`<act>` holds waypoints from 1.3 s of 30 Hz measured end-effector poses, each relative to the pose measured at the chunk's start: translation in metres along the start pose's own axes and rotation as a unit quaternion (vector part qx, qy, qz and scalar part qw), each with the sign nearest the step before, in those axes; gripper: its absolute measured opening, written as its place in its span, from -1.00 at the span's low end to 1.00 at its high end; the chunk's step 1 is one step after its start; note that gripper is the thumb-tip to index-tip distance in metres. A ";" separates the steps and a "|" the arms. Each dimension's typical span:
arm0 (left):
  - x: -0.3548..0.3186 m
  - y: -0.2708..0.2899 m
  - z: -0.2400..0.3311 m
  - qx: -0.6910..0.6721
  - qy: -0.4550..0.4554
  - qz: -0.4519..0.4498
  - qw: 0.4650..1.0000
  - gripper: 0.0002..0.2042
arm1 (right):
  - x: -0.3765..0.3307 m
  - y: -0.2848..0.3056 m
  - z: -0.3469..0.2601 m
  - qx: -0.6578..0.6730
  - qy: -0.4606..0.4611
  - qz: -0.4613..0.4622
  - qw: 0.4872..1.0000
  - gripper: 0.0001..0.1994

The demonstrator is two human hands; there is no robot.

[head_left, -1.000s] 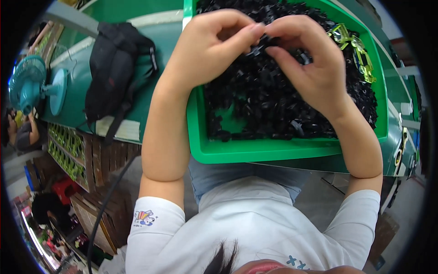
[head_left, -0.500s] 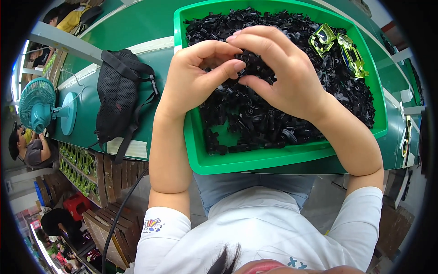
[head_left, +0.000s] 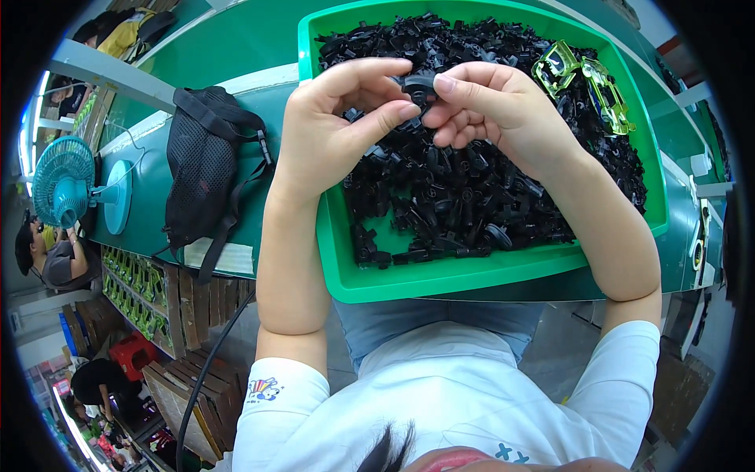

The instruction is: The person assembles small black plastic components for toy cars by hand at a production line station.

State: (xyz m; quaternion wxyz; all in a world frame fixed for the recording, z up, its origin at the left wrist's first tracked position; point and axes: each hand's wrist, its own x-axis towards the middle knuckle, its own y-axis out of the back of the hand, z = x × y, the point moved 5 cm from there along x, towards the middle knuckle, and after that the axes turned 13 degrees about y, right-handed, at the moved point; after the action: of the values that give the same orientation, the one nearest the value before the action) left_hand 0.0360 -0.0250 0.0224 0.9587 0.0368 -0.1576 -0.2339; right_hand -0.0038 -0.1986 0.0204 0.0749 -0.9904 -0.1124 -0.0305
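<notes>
You are holding both hands over the far half of a green tray (head_left: 409, 283) that is sitting on the green bench (head_left: 236, 47) in front of you. Your left hand (head_left: 330, 134) is curling partly closed, with the thumb and forefinger reaching toward the middle. Your right hand (head_left: 495, 106) is curling the same way from the other side. Between the fingertips of both hands you are pinching a small black plastic part (head_left: 417, 85); the fingertips of the two hands are nearly touching around it. The remaining fingers of the right hand are folding loosely under the palm.

The tray is holding a heap of black plastic parts (head_left: 472, 204) just below your hands, covering most of its floor and leaving a bare green patch at the near left corner. Two yellow-green transparent pieces (head_left: 582, 79) are lying on the heap at the far right corner of the tray, near your right hand but apart from it.

To the left of the tray, a black mesh bag (head_left: 204, 173) is lying on the bench, with a white strip (head_left: 228, 256) at the bench edge beneath it. Further left, a small teal fan (head_left: 67, 181) is standing at the bench side.
</notes>
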 end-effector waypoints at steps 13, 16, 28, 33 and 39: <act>-0.003 0.002 -0.008 -0.073 0.080 -0.041 0.993 -0.84 | -0.006 -0.010 -0.012 -0.190 0.245 0.043 0.950 -0.84; -0.002 0.001 -0.002 -0.015 0.030 -0.047 0.998 -0.87 | -0.006 0.002 -0.006 -0.249 0.211 0.049 0.944 -0.79; 0.001 0.003 -0.007 0.053 0.162 0.010 0.985 -0.84 | -0.001 -0.003 -0.020 -0.323 0.159 0.063 0.931 -0.89; 0.004 0.022 -0.019 0.128 0.025 0.045 0.990 -0.80 | -0.001 0.003 -0.041 -0.479 0.246 0.099 0.837 -0.81; 0.001 0.020 -0.016 0.187 -0.001 0.068 0.980 -0.81 | -0.024 -0.041 -0.014 -0.492 0.293 -0.217 0.791 -0.79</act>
State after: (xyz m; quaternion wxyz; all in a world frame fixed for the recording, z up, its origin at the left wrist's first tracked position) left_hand 0.0510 -0.0080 0.0107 0.9485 0.2041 -0.2015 -0.1347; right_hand -0.0370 -0.1660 0.0381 -0.4015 -0.7868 -0.2668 -0.3855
